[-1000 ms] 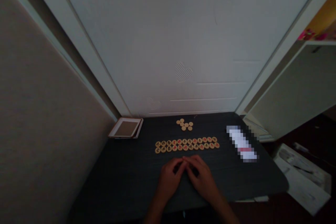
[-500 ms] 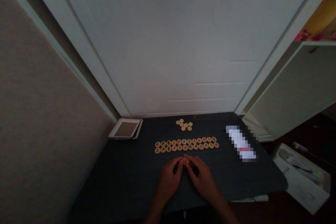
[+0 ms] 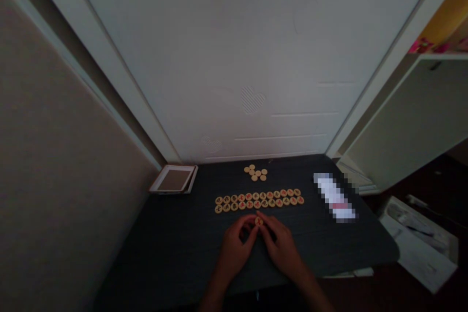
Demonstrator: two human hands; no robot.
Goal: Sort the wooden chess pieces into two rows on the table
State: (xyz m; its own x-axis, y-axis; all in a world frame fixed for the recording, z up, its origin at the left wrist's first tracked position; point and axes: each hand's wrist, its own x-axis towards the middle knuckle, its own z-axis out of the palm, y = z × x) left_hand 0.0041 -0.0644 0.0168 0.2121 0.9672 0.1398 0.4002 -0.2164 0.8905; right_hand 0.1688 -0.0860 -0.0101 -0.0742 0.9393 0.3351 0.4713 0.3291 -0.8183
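Between the fingertips of my left hand (image 3: 237, 239) and my right hand (image 3: 278, 238) is a round Chinese chess piece (image 3: 259, 222), its red character facing up. Both hands pinch it from opposite sides, near the front middle of the dark table (image 3: 175, 253). Just beyond the fingers lie two long rows of xiangqi pieces (image 3: 257, 204), marked in red and black and set side by side. Farther back sits a loose cluster of pieces (image 3: 258, 173) whose visible faces look blank.
A shallow framed tray or box (image 3: 174, 180) rests at the table's back left. On the right side lies a pixelated, pale oblong object (image 3: 334, 197). A white panel with embossed hearts (image 3: 252, 100) rises behind the table. Below right stands a white box (image 3: 420, 243).
The held piece now shows its red face more fully, and the left fingers have shifted a little around it. The whole view has moved slightly; the rows and cluster look the same.
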